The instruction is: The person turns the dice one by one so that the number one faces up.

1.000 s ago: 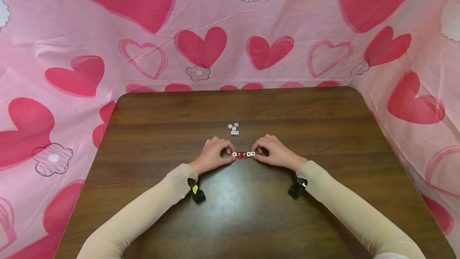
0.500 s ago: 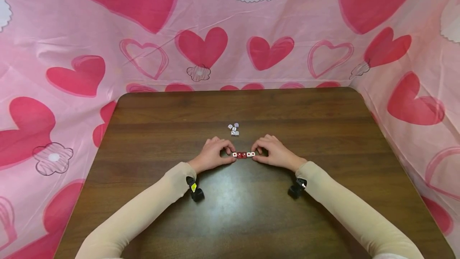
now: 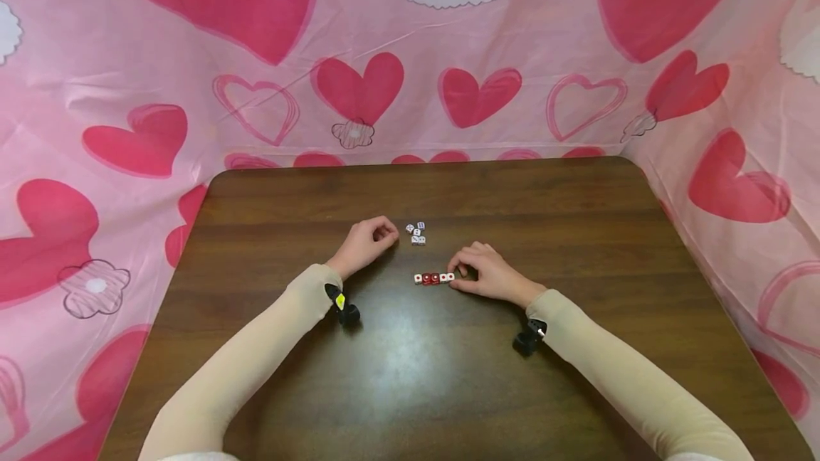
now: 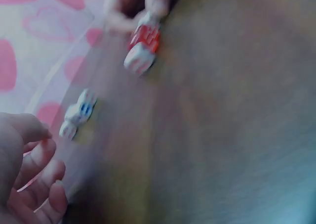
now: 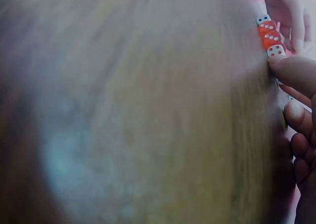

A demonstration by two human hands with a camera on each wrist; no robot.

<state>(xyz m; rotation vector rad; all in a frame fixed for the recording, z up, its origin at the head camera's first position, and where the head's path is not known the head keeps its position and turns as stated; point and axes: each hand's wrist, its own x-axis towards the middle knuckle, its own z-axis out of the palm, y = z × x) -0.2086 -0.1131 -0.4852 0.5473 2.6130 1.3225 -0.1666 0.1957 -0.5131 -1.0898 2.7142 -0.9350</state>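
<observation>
A straight row of dice lies left to right on the table: a white die (image 3: 418, 279) at the left end, two red dice (image 3: 435, 279) beside it, then two white dice (image 3: 443, 277). My right hand (image 3: 492, 274) pinches the white die at the right end between thumb and forefinger; in the right wrist view the thumb (image 5: 296, 73) covers most of that die. My left hand (image 3: 366, 244) is loosely curled and holds nothing, just left of a loose cluster of white dice (image 3: 417, 232). In the left wrist view this cluster (image 4: 79, 112) lies beyond the fingertips.
The brown wooden table (image 3: 576, 205) has a pink heart-patterned cloth (image 3: 480, 34) hung around its back and sides. A black wrist camera (image 3: 349, 315) sits at the left wrist, another black camera (image 3: 527, 341) at the right. Light glares on the tabletop near the front.
My left hand has let go of the row's left end and moved up and left, beside the loose white dice. My right hand and the row have stayed in place.
</observation>
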